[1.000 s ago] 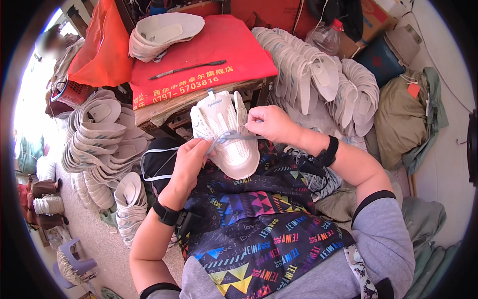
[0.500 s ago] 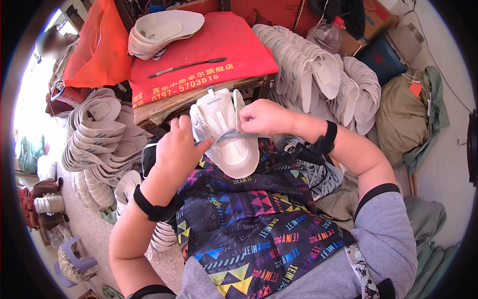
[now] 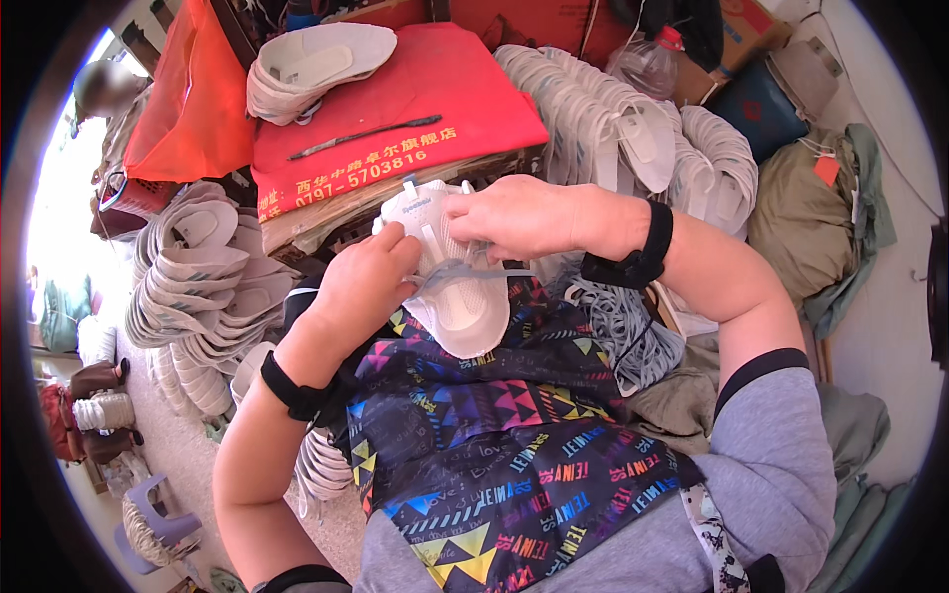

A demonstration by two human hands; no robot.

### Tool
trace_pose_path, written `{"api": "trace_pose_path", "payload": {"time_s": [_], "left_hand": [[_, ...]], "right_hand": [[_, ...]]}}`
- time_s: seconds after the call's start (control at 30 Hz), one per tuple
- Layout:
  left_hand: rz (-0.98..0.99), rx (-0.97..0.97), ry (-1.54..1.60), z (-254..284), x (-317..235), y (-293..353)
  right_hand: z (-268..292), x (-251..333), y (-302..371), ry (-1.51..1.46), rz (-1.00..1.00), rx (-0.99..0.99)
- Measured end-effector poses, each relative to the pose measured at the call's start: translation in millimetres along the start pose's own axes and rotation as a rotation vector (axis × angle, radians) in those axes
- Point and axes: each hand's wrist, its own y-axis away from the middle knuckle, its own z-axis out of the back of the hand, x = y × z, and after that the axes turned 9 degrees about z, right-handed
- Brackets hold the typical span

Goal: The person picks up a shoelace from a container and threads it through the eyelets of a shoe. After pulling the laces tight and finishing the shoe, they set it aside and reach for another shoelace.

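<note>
Just above the frame's centre, the right hand (image 3: 524, 217) now covers the right side of the white shoe upper (image 3: 460, 321) instead of sitting beside it. The left hand (image 3: 361, 277) is nearer the centre, fingers curled. Right of centre, more of the grey lace bundle (image 3: 633, 341) shows.

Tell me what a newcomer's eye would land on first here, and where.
Probably the bright red cover at the top centre, with the orange-red bag to its left. Just below the cover, the white shoe upper, crossed by a grey lace, sits between the left hand and the right hand. Pale stacks of shoe parts crowd both sides of the view.
</note>
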Motion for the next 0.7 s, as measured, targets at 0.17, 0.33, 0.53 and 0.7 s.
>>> {"api": "trace_pose_path", "payload": {"time_s": [0.17, 0.33, 0.53, 0.7], "left_hand": [[0.048, -0.027, 0.051, 7, 1, -1], [0.05, -0.037, -0.022, -1, -1, -7], [0.174, -0.012, 0.109, -10, -3, -10], [0.291, -0.214, 0.371, -30, -4, -7]], "right_hand": [[1, -8, -8, 0.056, 0.062, 0.05], [-6, -8, -4, 0.012, 0.085, -0.011], [-5, -15, 2, -0.144, 0.104, -0.063], [-4, -9, -3, -0.157, -0.028, 0.042]]}}
